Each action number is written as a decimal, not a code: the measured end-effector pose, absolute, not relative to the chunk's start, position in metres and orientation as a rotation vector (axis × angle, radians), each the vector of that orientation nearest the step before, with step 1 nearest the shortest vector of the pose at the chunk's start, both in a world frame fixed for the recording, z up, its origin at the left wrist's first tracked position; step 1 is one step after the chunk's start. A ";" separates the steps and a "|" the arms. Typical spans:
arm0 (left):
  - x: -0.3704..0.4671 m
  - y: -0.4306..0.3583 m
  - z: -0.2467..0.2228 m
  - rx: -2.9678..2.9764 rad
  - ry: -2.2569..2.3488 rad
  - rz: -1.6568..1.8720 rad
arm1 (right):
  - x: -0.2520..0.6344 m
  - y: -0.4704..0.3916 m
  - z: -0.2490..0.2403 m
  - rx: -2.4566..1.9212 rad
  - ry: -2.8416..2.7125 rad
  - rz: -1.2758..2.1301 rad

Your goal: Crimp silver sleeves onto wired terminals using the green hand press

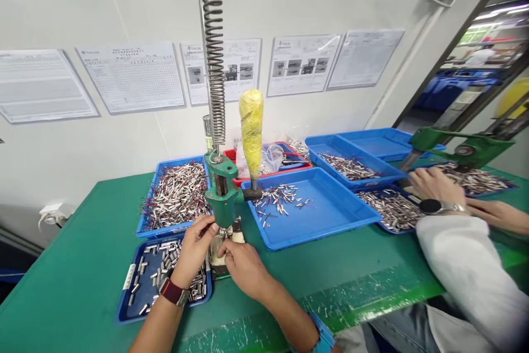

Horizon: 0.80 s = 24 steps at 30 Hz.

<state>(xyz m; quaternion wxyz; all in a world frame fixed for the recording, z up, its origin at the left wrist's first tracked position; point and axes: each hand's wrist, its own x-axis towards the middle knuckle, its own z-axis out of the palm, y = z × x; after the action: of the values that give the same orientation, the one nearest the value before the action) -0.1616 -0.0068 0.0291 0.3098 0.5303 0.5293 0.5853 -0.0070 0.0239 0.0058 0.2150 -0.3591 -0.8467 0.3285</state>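
Observation:
A green hand press [223,204] with a tall spring and a yellow-wrapped handle [251,132] stands upright on the green table. My left hand [195,245] is at the left of its base, thumb and index finger pinched together under the ram. From the right, my right hand [244,267] reaches to the same spot with curled fingers. Whatever the fingertips hold is too small to make out. Metal cylinders lie in a blue tray [124,299] below my left wrist. Behind it, another blue tray [142,226] is heaped with silver pieces with red wires.
Right of the press, a blue tray [330,226] holds scattered wired pieces. A red tray [270,175] with plastic bags stands behind. At the right, a co-worker's hands [440,190] work over part-filled trays beside a second green press [475,149].

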 end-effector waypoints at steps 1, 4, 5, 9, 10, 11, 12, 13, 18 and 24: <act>-0.163 -0.006 0.029 1.460 1.424 1.525 | -0.007 0.024 0.006 -0.998 -2.353 0.915; -0.168 -0.004 0.029 1.559 1.466 1.426 | -0.006 0.026 0.006 -0.979 -2.342 0.938; -0.170 -0.004 0.029 1.577 1.472 1.395 | -0.006 0.026 0.006 -0.972 -2.333 0.944; -0.174 -0.005 0.027 1.533 1.491 1.386 | -0.004 0.026 0.004 -0.961 -2.313 0.987; -0.175 -0.005 0.026 1.485 1.478 1.401 | -0.004 0.025 0.004 -0.961 -2.312 0.994; -0.175 -0.006 0.026 1.426 1.458 1.420 | -0.003 0.025 0.004 -0.960 -2.314 0.998; -0.174 -0.006 0.025 1.362 1.430 1.443 | -0.003 0.024 0.004 -0.960 -2.316 1.000; -0.174 -0.007 0.025 1.300 1.396 1.467 | -0.003 0.024 0.004 -0.962 -2.318 1.004; -0.167 -0.009 0.025 1.134 1.273 1.633 | -0.003 0.023 0.003 -0.957 -2.318 1.016; -0.150 -0.003 0.021 1.094 1.100 1.645 | -0.004 0.023 -0.003 -0.933 -2.333 0.993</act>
<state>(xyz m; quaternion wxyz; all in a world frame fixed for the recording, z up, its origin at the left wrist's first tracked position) -0.1497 -0.0028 0.0214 0.4262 0.4377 0.4399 0.6582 -0.0037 0.0231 -0.0026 0.2180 -0.3371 -0.8427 0.3588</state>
